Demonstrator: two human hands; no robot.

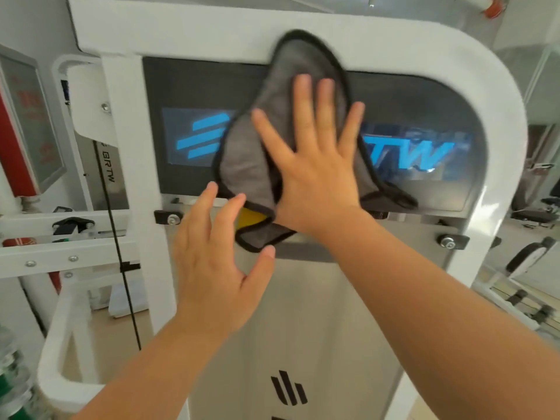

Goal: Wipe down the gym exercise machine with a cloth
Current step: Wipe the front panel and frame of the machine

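Though crumpled, cloth [247,165] under right hand [315,180]

The dark panel [194,86] lies flat and bare at its left part and again at its right part, so a hand could slide there. Its middle is taken by the cloth [251,165], with the right hand [315,177] spread flat on it. The white frame [485,116] borders the panel (straight above, curved at the right). Under the panel two bolted brackets [171,218] stick out. The left hand [212,277] hovers before the lower cloth corner. The grey cover [303,313] below is smooth. A black cable [116,231] hangs left of the frame.
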